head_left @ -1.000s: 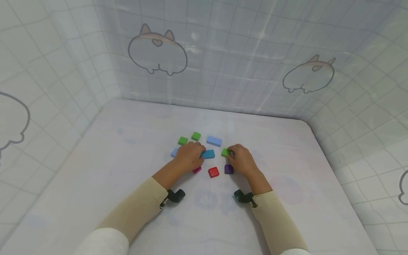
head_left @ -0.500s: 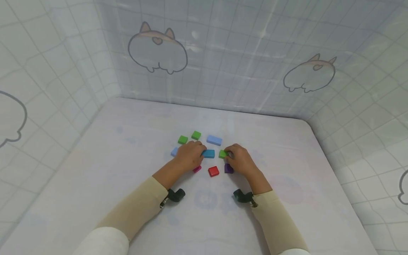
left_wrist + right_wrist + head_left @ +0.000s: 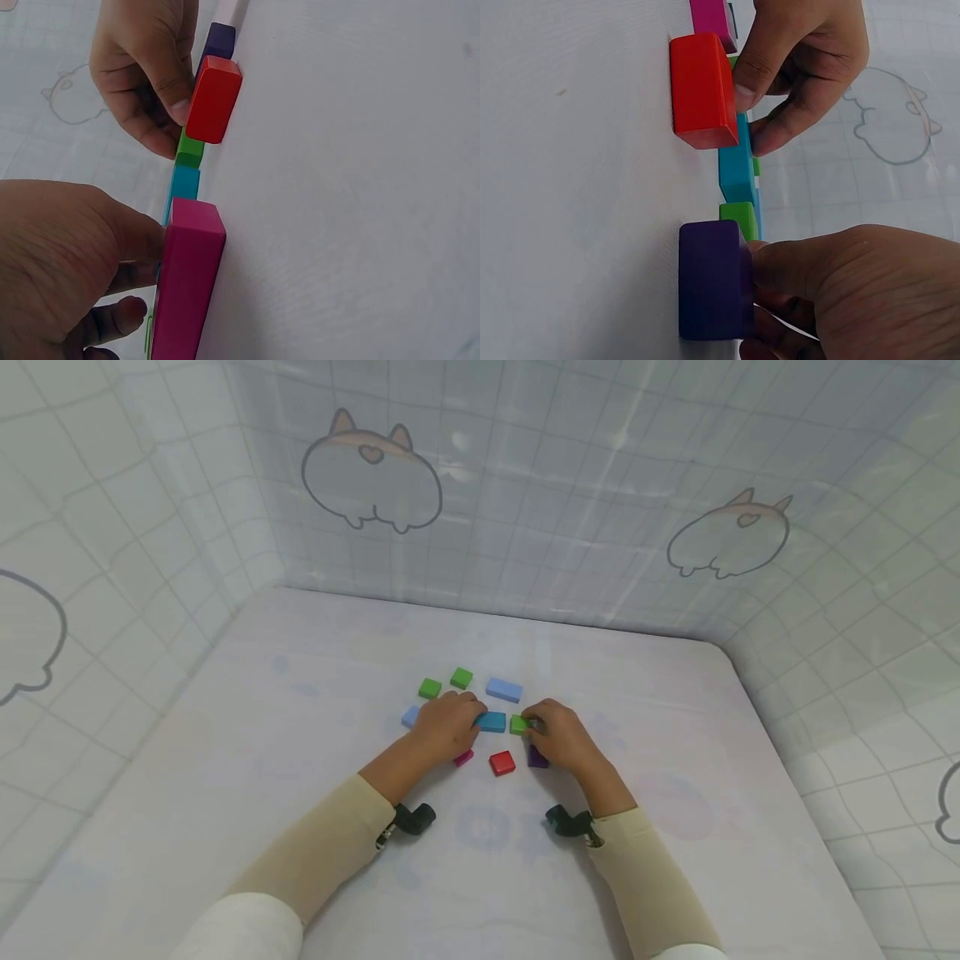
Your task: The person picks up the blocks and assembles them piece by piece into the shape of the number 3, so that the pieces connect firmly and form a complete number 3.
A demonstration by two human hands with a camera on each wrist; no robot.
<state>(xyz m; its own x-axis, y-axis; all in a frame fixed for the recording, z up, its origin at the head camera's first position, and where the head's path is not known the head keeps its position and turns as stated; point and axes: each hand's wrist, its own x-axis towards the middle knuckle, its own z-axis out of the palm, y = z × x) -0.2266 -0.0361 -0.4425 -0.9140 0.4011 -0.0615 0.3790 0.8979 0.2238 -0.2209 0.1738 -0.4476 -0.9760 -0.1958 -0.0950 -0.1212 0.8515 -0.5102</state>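
Near the middle of the white surface, my left hand [image 3: 444, 728] pinches the left end of a teal toy block [image 3: 492, 722] between thumb and fingers. Just right of it lies a green block [image 3: 517, 724], which my right hand [image 3: 561, 737] pinches by its right end. A narrow gap parts the two blocks in the head view. A purple block [image 3: 711, 281] is close below the right hand, and a red block [image 3: 703, 90] lies in front between the hands. Beside the left hand, a magenta block [image 3: 191, 262] hides part of its fingers in the left wrist view.
Two more green blocks [image 3: 430, 688] lie behind the left hand. A long light blue block [image 3: 505, 690] sits at the back, and another light blue block [image 3: 410, 717] is partly hidden by the left hand. Grid-patterned curtains [image 3: 525, 527] stand around the surface.
My right hand has slid the green block left, closer to the teal block. The left hand and the teal block have barely moved.
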